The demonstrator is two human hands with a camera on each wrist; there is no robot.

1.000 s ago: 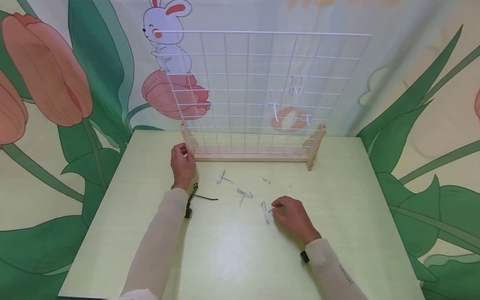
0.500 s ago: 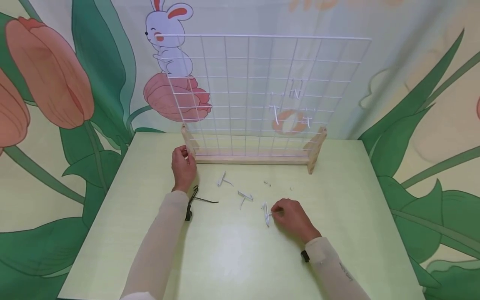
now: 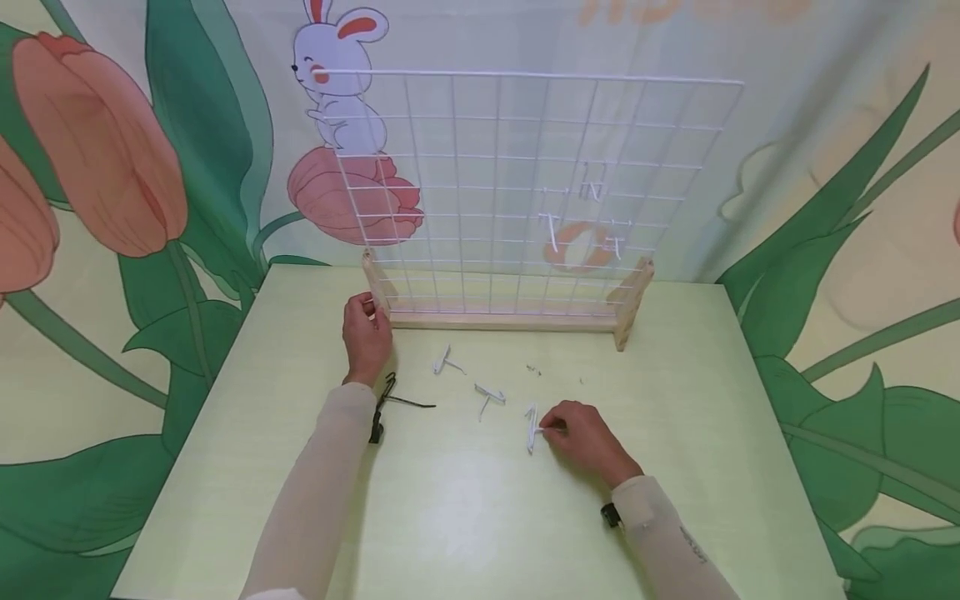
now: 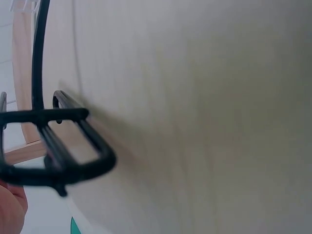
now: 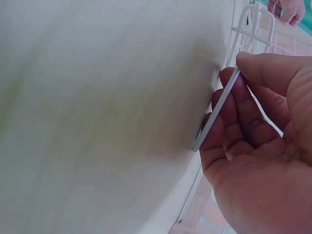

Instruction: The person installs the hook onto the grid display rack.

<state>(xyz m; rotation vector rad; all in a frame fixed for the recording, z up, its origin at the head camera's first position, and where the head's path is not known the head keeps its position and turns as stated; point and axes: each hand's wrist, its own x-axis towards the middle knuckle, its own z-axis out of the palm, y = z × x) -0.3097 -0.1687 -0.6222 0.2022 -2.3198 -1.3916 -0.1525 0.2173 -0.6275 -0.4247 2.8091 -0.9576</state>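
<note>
My right hand (image 3: 585, 437) is low over the table, its thumb and fingers pinching the prong of a white wire hook (image 3: 531, 432). In the right wrist view the hook's looped frame (image 5: 256, 31) extends beyond the fingertips. My left hand (image 3: 367, 342) rests with loosely bent fingers beside the left wooden foot (image 3: 377, 279) of a white wire grid rack (image 3: 498, 158). A black wire hook (image 3: 386, 402) lies by the left wrist and looms large in the left wrist view. Two more white hooks, one nearer the rack (image 3: 447, 362) and one midway (image 3: 490, 396), lie between the hands.
The rack stands upright at the back of the pale table (image 3: 450, 517) on a wooden base bar (image 3: 502, 320). Several white hooks (image 3: 553, 233) hang on the grid's right half. Tiny bits (image 3: 533, 369) lie in front of the base. A printed cloth backdrop (image 3: 202, 125) surrounds the table.
The right fingers have closed further on the white hook's prong, and the hook has turned slightly. The left hand stays by the wooden foot. The head view has tilted up slightly.
</note>
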